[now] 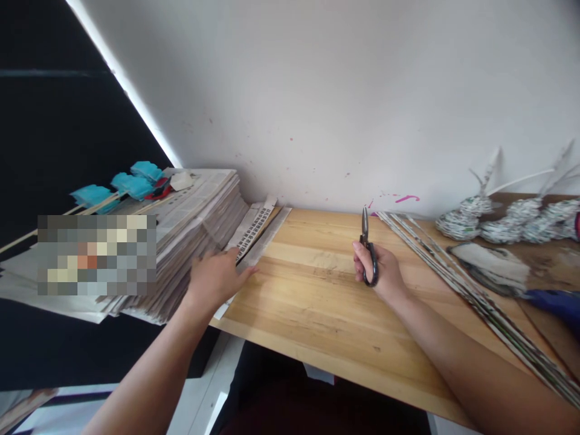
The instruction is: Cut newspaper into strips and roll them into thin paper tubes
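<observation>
Far left of the left hand, at least three blue packets [93, 196] sit on one big pile of newspapers [212, 193], with a few thin sticks [105, 203] by them. One red and black thing [159, 188] and one white lump [182, 180] are there too, up past the hand. The one left hand [220, 275] is open, fingers spread, right by the pile. Under its fingers and just to its right lie a few paper strips [254, 229], but I can't tell if it touches them. One wooden table [308, 278] is between the two hands. The one right hand [383, 266] grips one pair of scissors [365, 232], its tip pointing away. Right of that hand lies one bunch of long paper rods [471, 290], too many to count. Farther right stand three woven lumps [457, 220]
</observation>
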`<state>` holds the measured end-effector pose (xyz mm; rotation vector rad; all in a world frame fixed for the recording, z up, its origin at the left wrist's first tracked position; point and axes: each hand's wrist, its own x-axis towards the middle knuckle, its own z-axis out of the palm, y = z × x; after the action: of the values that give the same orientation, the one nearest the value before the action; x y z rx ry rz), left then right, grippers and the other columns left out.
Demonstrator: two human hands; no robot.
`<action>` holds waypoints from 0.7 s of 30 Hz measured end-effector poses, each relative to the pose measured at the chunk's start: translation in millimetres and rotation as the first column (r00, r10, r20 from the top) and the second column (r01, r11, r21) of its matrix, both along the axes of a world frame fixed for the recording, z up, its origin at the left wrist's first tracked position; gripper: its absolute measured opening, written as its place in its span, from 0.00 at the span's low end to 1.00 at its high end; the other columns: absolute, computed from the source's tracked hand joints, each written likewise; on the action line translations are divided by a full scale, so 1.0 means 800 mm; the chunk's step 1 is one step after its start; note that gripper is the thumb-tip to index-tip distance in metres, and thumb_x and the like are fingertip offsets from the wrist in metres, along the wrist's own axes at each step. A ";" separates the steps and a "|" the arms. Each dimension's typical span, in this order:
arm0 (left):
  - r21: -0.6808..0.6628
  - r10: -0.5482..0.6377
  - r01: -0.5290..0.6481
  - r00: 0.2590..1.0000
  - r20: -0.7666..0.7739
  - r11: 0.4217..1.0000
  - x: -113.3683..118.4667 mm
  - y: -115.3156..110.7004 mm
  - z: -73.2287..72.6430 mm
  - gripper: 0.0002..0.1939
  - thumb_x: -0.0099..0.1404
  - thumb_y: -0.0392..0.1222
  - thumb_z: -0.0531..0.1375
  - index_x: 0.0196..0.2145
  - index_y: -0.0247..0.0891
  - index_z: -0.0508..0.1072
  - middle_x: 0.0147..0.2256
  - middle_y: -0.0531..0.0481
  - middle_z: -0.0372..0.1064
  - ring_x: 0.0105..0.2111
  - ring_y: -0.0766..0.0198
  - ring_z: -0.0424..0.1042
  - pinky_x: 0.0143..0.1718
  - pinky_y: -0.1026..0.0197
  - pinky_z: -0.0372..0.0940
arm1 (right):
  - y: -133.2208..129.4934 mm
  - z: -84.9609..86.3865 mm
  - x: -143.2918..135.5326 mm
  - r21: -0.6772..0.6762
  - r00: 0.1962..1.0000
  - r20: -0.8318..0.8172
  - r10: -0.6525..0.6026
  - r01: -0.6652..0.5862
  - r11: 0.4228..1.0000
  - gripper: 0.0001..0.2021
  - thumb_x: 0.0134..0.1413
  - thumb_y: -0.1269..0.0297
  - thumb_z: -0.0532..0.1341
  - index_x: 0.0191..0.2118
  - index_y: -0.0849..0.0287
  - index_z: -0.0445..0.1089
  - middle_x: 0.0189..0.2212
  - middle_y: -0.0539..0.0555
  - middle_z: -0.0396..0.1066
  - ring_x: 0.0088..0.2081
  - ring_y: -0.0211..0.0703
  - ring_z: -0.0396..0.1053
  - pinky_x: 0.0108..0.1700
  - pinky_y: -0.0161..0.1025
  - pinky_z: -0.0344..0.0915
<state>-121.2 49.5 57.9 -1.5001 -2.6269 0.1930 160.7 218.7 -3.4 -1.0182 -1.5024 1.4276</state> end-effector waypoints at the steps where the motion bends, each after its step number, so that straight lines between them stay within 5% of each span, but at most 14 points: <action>1: -0.002 -0.011 0.011 1.000 0.004 1.000 0.004 0.007 -0.006 0.31 0.66 0.61 0.50 0.53 0.35 0.73 0.45 0.31 0.76 0.50 0.35 0.71 0.46 0.42 0.65 | 0.000 0.000 0.000 -0.003 1.000 0.000 0.003 -0.003 1.000 0.25 0.51 0.40 0.66 0.24 0.59 0.64 0.16 0.46 0.63 0.15 0.33 0.62 0.16 0.31 0.63; 6: 0.011 -0.040 0.039 0.999 0.034 0.999 0.013 0.032 -0.030 0.19 0.70 0.40 0.45 0.45 0.31 0.72 0.45 0.29 0.74 0.45 0.42 0.75 0.37 0.50 0.66 | -0.002 0.004 -0.002 -0.046 1.000 -0.029 0.000 -0.001 0.999 0.26 0.48 0.40 0.68 0.24 0.58 0.62 0.16 0.45 0.61 0.15 0.31 0.60 0.16 0.31 0.63; 11: 0.232 -0.143 0.069 0.936 0.320 0.970 0.034 0.041 -0.025 0.13 0.71 0.44 0.47 0.39 0.38 0.69 0.35 0.40 0.76 0.37 0.49 0.76 0.36 0.54 0.63 | -0.001 0.005 -0.004 -0.068 0.998 -0.030 0.046 -0.048 0.997 0.25 0.47 0.40 0.68 0.25 0.58 0.63 0.17 0.47 0.67 0.15 0.33 0.64 0.17 0.31 0.61; 13: 0.372 -0.295 0.079 0.769 0.567 0.925 0.052 0.049 -0.025 0.12 0.70 0.49 0.51 0.36 0.40 0.68 0.32 0.45 0.75 0.35 0.54 0.75 0.36 0.56 0.64 | -0.002 0.006 -0.005 -0.080 0.997 -0.042 0.066 -0.070 0.994 0.25 0.44 0.41 0.70 0.28 0.59 0.66 0.21 0.50 0.72 0.17 0.35 0.69 0.18 0.31 0.61; 17: 0.445 -0.427 -0.059 0.194 0.883 0.894 0.102 0.073 -0.038 0.13 0.66 0.52 0.57 0.38 0.39 0.67 0.34 0.46 0.76 0.32 0.59 0.74 0.35 0.58 0.65 | -0.008 0.009 -0.007 -0.100 0.991 -0.105 0.084 -0.094 0.991 0.25 0.39 0.44 0.74 0.30 0.59 0.67 0.28 0.53 0.76 0.22 0.40 0.74 0.20 0.32 0.60; 19: 0.468 -0.463 -0.112 0.066 0.884 0.877 0.125 0.085 -0.048 0.13 0.64 0.50 0.60 0.40 0.38 0.67 0.35 0.46 0.76 0.33 0.60 0.74 0.36 0.59 0.66 | -0.011 0.010 -0.009 -0.103 0.986 -0.131 0.099 -0.113 0.988 0.24 0.37 0.46 0.75 0.30 0.59 0.67 0.27 0.52 0.76 0.23 0.41 0.74 0.20 0.32 0.59; 21: 0.532 -0.532 -0.103 0.031 0.846 0.840 0.143 0.094 -0.057 0.11 0.63 0.44 0.61 0.41 0.38 0.67 0.38 0.46 0.76 0.36 0.61 0.75 0.39 0.60 0.65 | -0.013 0.011 -0.010 -0.111 0.984 -0.150 0.092 -0.109 0.988 0.24 0.36 0.47 0.75 0.29 0.58 0.67 0.23 0.50 0.73 0.23 0.41 0.72 0.21 0.33 0.59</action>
<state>-7.0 124.9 11.9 -2.2262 -2.4882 -2.2316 152.6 208.4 5.3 -0.8991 -1.3935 1.6433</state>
